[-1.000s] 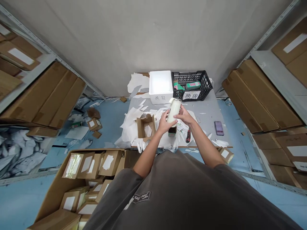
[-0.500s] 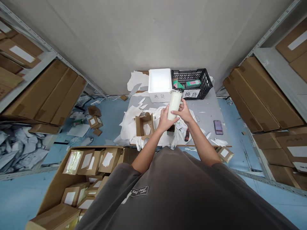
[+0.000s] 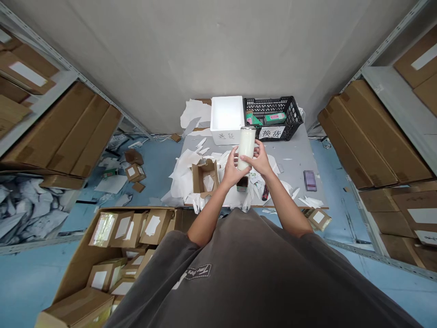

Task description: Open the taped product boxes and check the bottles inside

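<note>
A white tumbler with a metallic rim at its top stands nearly upright in both hands, above the table. My left hand is closed around its lower left side. On the right side, my right hand grips it, thumb across the front. Just below the hands is a small dark open box, partly hidden. To the left sits an open cardboard box with white paper inside. A red and black tool lies near the right forearm; its kind is unclear.
A white foam box and a black plastic crate holding green boxes stand at the back. Paper scraps cover much of the table; a phone lies right. A large carton of parcels stands front left. Shelves flank both sides.
The tumbler has gone from tilted right to nearly upright, its top shifting left. Both hands turned with it and kept their hold. The small dark box below shows more now.
</note>
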Tool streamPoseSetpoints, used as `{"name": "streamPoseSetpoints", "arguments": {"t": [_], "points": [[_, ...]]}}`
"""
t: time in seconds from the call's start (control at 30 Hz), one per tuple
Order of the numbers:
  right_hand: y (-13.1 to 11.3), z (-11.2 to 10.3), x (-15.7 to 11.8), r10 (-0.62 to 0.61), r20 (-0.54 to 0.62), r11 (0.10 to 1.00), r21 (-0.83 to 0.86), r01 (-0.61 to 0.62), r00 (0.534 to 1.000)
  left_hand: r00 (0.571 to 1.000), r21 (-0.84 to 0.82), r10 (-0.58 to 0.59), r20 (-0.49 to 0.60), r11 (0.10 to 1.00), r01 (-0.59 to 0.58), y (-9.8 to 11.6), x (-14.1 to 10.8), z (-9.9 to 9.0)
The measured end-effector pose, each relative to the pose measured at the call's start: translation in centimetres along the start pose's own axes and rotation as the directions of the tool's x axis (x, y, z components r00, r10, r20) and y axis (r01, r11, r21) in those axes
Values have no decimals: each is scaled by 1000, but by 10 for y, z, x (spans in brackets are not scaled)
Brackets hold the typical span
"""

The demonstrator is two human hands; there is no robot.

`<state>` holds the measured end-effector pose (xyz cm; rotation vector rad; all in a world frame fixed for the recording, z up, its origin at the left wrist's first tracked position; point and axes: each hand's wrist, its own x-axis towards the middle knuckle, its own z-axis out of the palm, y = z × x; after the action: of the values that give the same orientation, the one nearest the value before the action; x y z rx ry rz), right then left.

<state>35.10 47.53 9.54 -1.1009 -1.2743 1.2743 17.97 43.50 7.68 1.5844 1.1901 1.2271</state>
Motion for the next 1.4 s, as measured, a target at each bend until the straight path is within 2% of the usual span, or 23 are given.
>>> {"name": "streamPoseSetpoints", "arguments": {"t": [0.1,0.23,0.3,0.43,0.5,0.67,0.83,1.03,1.13,1.27,1.33,1.4], "points": [[0,2,-2,18,84,999,29,-21,996,998,-77,0,60,997,5,1,-1,-2],[0,5,-5,42,31,999,0,-42,999,1000,-3,3,22,1000,-3,2,-4,-5],[-1,6,-7,39,29,999,-11,-38,999,1000,-28,-15,15,1000,15,1,-3,-8],[-5,2,-8,63,161,997,41,-71,985,992,-179,-34,118,982,55,-3,-2,-16],[-6,1,-8,83,189,994,54,-95,978,989,-187,-31,146,981,58,-5,-2,-19],[-3,7,-10,61,65,998,3,-61,996,995,-98,-86,45,991,90,-3,-7,-16],[-3,11,-14,67,124,997,32,-72,990,988,-173,-90,124,979,111,-1,-10,-13],[-4,10,-14,27,49,999,-28,-26,998,989,-133,-80,122,986,96,-4,-12,-10],[1,3,-9,53,46,998,-26,-51,998,982,-150,-78,172,983,104,-16,-15,-10],[20,-11,-3,58,-6,996,-71,-59,998,968,-117,-126,216,981,154,-51,-20,-19],[37,-16,-3,57,-59,993,-102,-63,997,965,-24,-161,205,985,169,-73,-21,-24],[56,-17,-6,77,-110,988,-122,-90,991,952,125,-173,254,982,145,-96,-21,-24]]}}
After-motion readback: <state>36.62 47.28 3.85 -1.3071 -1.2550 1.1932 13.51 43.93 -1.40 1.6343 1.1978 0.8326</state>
